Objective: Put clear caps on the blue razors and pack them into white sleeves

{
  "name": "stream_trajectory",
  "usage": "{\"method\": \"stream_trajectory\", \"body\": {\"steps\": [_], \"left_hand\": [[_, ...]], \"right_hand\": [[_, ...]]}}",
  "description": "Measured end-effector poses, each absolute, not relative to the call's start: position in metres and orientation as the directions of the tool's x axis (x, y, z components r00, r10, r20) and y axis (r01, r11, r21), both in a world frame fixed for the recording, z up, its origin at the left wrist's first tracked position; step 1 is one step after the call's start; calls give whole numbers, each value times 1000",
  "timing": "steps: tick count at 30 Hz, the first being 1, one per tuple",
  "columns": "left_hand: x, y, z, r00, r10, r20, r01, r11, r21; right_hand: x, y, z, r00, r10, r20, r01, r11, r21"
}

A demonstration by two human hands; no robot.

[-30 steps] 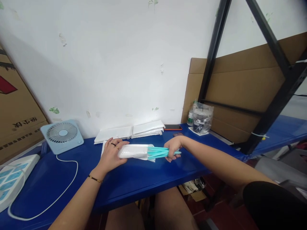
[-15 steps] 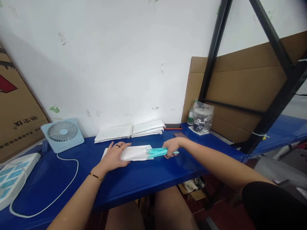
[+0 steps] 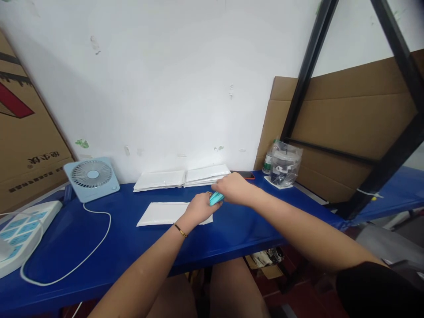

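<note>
A bundle of thin turquoise sticks [image 3: 216, 198] is held up between my two hands; their exact kind I cannot make out. My left hand [image 3: 197, 208] is closed around the lower left end of the bundle. Over its upper right end my right hand [image 3: 233, 188] is closed, hiding part of it. Beneath my left hand and forearm a flat white packet [image 3: 161, 213] lies on the blue table [image 3: 238, 229], partly covered.
Two stacks of white packets, a left one [image 3: 159, 180] and a right one [image 3: 206, 173], lie against the wall. A dark phone [image 3: 245, 175], a bagged container [image 3: 285, 165] and a bottle [image 3: 267, 162] stand right. Left are a blue fan [image 3: 92, 176], its cable and a power strip [image 3: 28, 234].
My left hand has left the white packet and moved right to the turquoise bundle. My right hand has risen slightly, still gripping it. The sticks no longer extend from the white sleeve.
</note>
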State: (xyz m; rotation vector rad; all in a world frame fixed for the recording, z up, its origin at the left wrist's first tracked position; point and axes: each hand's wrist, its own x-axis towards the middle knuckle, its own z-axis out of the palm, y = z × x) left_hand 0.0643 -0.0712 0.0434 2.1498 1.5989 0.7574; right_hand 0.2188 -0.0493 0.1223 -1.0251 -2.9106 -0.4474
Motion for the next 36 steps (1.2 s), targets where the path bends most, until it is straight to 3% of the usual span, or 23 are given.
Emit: {"method": "stream_trajectory", "body": {"steps": [1,3,5,7,10,12,13,16,18,21,23,25,27,29,31,32,34,36], "left_hand": [[66,-71,42,202,957,209,713,-289,638],[70,-76,40,198,965,171,548,-254,797],[76,-85,40,250,967,51,315,-131,940],[84,-95,40,395,911,-113,86,86,993],[92,-109,36,724,654,-220,-76,392,917],[93,-115,31,844,499,-196,-82,481,873],[93,-118,28,853,487,-188,-80,478,875],[91,-122,21,682,716,-148,-24,225,974],[93,-122,16,421,907,10,128,-71,989],[99,-121,11,146,950,275,405,-311,860],[102,-125,11,143,946,292,415,-325,849],[102,-131,14,293,946,139,272,-222,936],[100,-138,18,564,821,-90,105,36,994],[98,-144,19,825,524,-211,36,325,945],[100,-146,16,956,216,-198,57,526,848],[102,-147,14,979,112,-170,72,588,806],[107,-148,11,991,44,-130,70,653,754],[109,-150,12,976,165,-144,5,642,767]], "right_hand": [[226,-47,126,-774,605,186,631,763,140],[242,-42,128,-721,592,360,537,806,-249],[251,-38,119,-660,604,446,183,706,-684],[248,-40,101,-709,573,412,-197,399,-895],[227,-55,72,-812,454,366,-419,-17,-908],[214,-69,61,-806,457,376,-486,-149,-861],[210,-76,59,-777,505,375,-507,-150,-849],[204,-95,60,-612,728,309,-487,-40,-872],[203,-103,61,-429,861,272,-463,49,-885],[203,-111,58,-177,946,272,-439,172,-882],[209,-112,54,-166,945,283,-427,190,-884],[220,-110,50,-352,888,295,-445,119,-888],[231,-104,45,-620,705,345,-478,10,-879],[235,-97,39,-743,456,490,-555,-10,-832],[231,-95,34,-756,208,621,-635,-5,-772],[228,-97,32,-745,148,651,-660,-19,-751],[222,-106,31,-735,234,637,-669,-97,-737],[221,-117,35,-708,468,529,-662,-178,-728]]}}
